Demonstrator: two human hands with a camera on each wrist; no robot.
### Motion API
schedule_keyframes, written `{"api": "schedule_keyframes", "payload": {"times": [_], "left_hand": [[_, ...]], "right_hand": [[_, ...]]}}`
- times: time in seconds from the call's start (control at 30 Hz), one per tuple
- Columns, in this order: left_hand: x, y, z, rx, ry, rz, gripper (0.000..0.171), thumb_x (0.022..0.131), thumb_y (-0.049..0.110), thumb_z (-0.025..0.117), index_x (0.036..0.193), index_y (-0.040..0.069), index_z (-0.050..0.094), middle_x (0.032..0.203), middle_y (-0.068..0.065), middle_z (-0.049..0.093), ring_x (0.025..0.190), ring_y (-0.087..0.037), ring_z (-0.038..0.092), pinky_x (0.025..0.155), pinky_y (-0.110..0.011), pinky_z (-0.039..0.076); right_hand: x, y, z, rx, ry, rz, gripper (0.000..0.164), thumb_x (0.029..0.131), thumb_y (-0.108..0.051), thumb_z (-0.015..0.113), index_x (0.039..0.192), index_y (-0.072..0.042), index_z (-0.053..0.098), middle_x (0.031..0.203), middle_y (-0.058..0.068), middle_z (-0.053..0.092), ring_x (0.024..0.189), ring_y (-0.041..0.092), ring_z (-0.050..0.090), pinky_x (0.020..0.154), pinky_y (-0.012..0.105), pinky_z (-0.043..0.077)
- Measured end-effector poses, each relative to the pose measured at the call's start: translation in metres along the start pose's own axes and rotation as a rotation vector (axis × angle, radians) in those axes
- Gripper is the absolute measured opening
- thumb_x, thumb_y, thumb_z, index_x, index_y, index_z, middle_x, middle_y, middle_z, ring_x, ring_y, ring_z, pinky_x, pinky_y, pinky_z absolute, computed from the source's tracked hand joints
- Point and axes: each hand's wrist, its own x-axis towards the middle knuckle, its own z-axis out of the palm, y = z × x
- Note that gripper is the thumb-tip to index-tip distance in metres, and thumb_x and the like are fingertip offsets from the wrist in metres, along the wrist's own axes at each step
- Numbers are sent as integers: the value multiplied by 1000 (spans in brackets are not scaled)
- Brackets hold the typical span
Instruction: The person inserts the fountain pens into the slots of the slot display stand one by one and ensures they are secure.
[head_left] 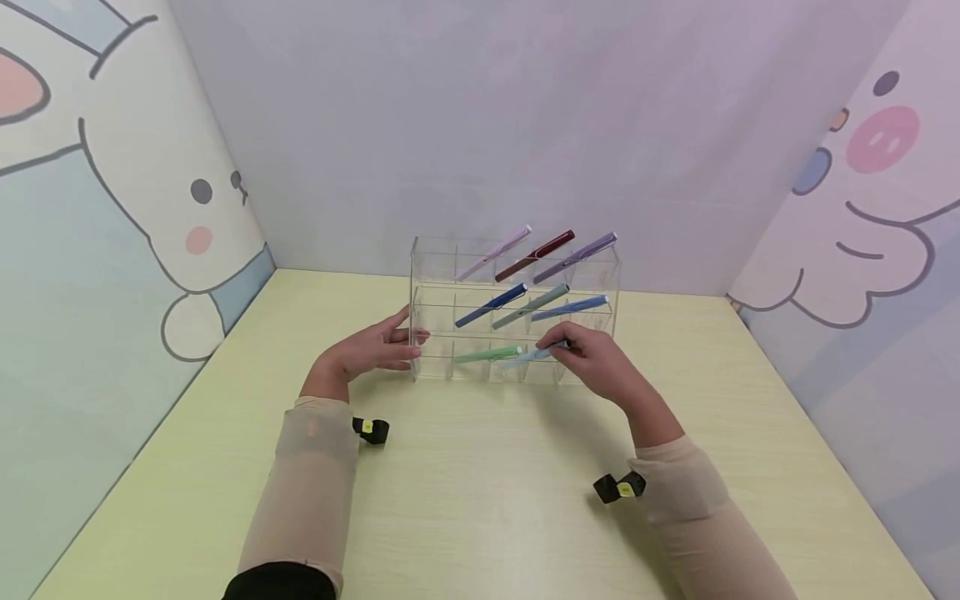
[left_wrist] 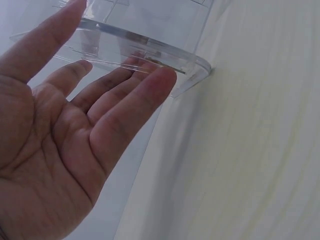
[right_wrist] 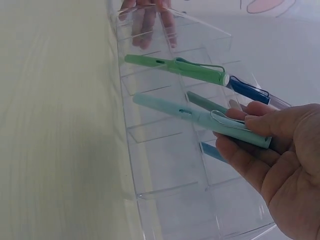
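Observation:
A clear acrylic rack with three tiers of slots stands on the table. My left hand is at the rack's left side, its fingers extended with fingertips right at the clear side panel. With thumb and fingers, my right hand pinches the clip end of a light blue pen. That pen slants over the lowest tier, its other end toward the rack's front. Beside it in this tier lies a light green pen. Above are a dark blue pen, a grey-green pen and a blue pen.
The top tier holds a pale lilac pen, a dark red pen and a purple pen. Behind the pale wooden table is a plain backdrop, with cartoon-printed panels at both sides.

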Motion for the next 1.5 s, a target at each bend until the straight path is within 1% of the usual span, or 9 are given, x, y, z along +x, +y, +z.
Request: {"api": "schedule_keyframes", "payload": {"times": [0.17, 0.33, 0.47, 0.6, 0.8, 1.0, 1.2, 1.37, 1.5], "left_hand": [[1, 1, 1, 5, -3, 7, 94, 94, 27, 68, 157, 39, -1, 155, -8, 39, 136, -31, 47, 105, -46, 47], [2, 1, 0, 10, -9, 20, 94, 95, 27, 67, 158, 38, -2, 155, -9, 39, 138, -32, 45, 106, -47, 47], [3, 0, 1, 4, -2, 9, 95, 94, 27, 68, 158, 38, -2, 154, -8, 40, 137, -31, 46, 106, -46, 47], [2, 0, 2, 2, 0, -2, 96, 93, 27, 69, 157, 39, -2, 154, -8, 40, 135, -30, 49, 105, -45, 48], [5, 1, 2, 7, -10, 14, 95, 94, 28, 68, 157, 39, -2, 154, -8, 39, 137, -31, 46, 105, -46, 47], [6, 0, 0, 17, -18, 12, 93, 95, 29, 67, 156, 43, -1, 155, -7, 39, 137, -32, 45, 105, -47, 47], [7, -2, -1, 23, -13, 10, 95, 94, 29, 68, 157, 40, -2, 154, -8, 39, 136, -32, 47, 105, -47, 48], [6, -1, 0, 16, -12, 2, 94, 93, 30, 69, 155, 46, 1, 154, -7, 39, 136, -31, 47, 105, -46, 48], [2, 3, 1, 17, -1, 4, 94, 93, 28, 70, 155, 46, 2, 155, -11, 38, 135, -32, 48, 104, -45, 48]], "right_hand": [[0, 0, 3, 13, -9, 0, 16, 99, -11, 58, 110, -18, 67, 109, 0, 68, 98, 24, 66, 80, 35, 56], [0, 0, 5, 6, -1, 2, 17, 99, -11, 58, 110, -20, 68, 109, -2, 68, 98, 18, 66, 80, 35, 56], [1, 0, 8, 6, -24, 13, 18, 99, -11, 59, 110, -21, 68, 110, -2, 69, 93, 16, 64, 77, 35, 55], [1, 1, 11, -13, -50, 22, 19, 100, -11, 58, 112, -21, 68, 111, -2, 68, 88, 16, 62, 74, 34, 53], [-1, 1, 10, -22, -40, 32, 19, 99, -11, 58, 112, -22, 68, 112, -2, 68, 86, 16, 60, 72, 34, 53], [-1, -1, 10, -22, -42, 35, 20, 100, -12, 58, 114, -22, 68, 114, -2, 68, 89, 15, 61, 74, 34, 53], [-2, -2, 11, -25, -48, 35, 19, 99, -19, 59, 117, -22, 67, 116, -2, 68, 92, 18, 63, 73, 32, 55], [-6, -7, 3, -65, -63, -11, 34, 100, -28, 59, 132, -19, 61, 130, 1, 63, 112, 25, 64, 89, 44, 56], [-12, -20, -12, -105, -28, -38, 36, 100, -32, 57, 134, -20, 59, 134, 1, 61, 116, 27, 63, 98, 50, 52]]}}
